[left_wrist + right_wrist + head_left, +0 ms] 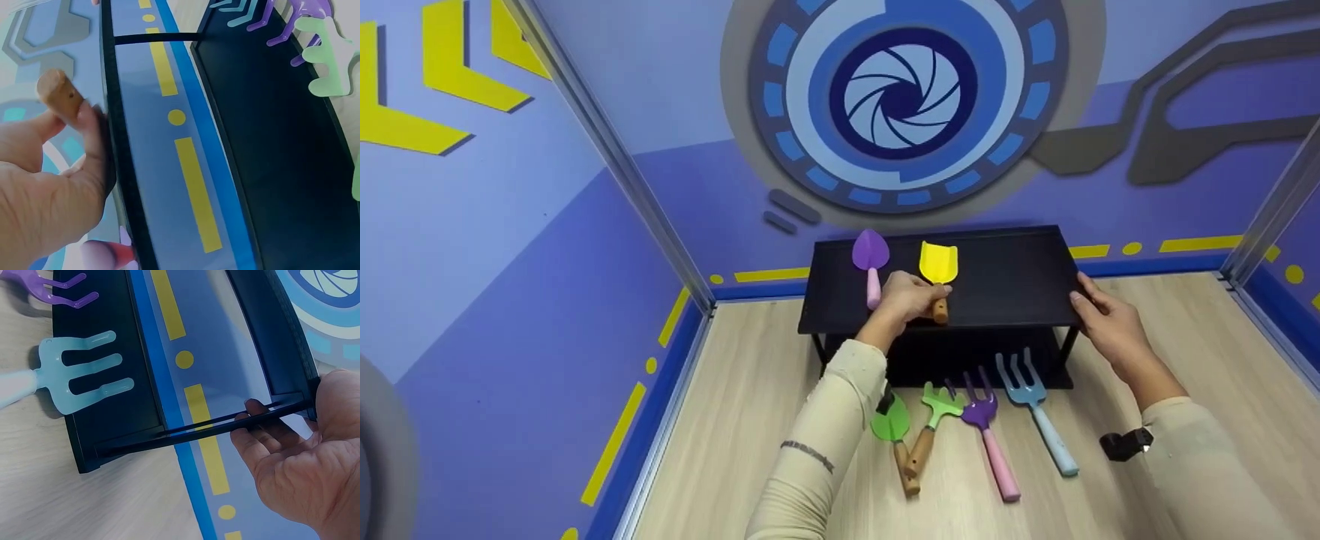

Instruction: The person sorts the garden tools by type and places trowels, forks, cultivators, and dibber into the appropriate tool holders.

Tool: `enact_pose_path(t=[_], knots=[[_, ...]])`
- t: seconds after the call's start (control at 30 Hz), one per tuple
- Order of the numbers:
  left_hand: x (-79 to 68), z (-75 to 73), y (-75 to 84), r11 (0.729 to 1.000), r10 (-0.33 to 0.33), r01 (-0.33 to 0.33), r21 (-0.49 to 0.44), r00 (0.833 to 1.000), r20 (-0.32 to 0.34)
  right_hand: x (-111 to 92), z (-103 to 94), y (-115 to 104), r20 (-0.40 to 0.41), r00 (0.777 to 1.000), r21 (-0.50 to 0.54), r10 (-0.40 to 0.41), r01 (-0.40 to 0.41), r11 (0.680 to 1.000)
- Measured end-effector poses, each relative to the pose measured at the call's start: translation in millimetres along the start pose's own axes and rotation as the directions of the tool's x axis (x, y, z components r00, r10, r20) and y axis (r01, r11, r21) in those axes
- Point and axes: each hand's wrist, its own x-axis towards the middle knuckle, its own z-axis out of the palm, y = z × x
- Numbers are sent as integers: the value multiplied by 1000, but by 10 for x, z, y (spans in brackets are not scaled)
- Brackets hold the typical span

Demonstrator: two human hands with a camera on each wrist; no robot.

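A small yellow shovel (939, 262) with a wooden handle lies over the top of a black two-tier shelf (1012, 277). My left hand (909, 297) pinches its handle near the shelf's front edge; in the left wrist view the wooden handle end (59, 97) sticks out past the thumb. At the shelf's right end, my right hand (1114, 326) holds the edge, and in the right wrist view its fingers (253, 447) curl round the side bar. Left of the shovel, a purple trowel (871, 251) with a pink handle lies on the top tier.
In front of the shelf lie a green trowel (891, 422), a green hand rake (941, 405), a purple fork (980, 412) and a light blue fork (1025, 388). The purple and blue prongs reach over the lower tier. Printed panels (682, 180) wall in the wooden tabletop (750, 375).
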Motion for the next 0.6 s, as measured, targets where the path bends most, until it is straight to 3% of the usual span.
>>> enact_pose_path(t=[0.17,0.33,0.6], knots=[[12,80,-35,998,16,-22,-60,995,-100,-2,0,-3,-1,1000,3,2,-2,1000],[28,152,-48,998,33,-41,-37,982,-184,-3,3,0,-4,1000,-3,1,-1,1000],[48,205,-16,1000,22,-20,11,974,-226,-3,12,2,-7,1000,-14,3,-3,1000]])
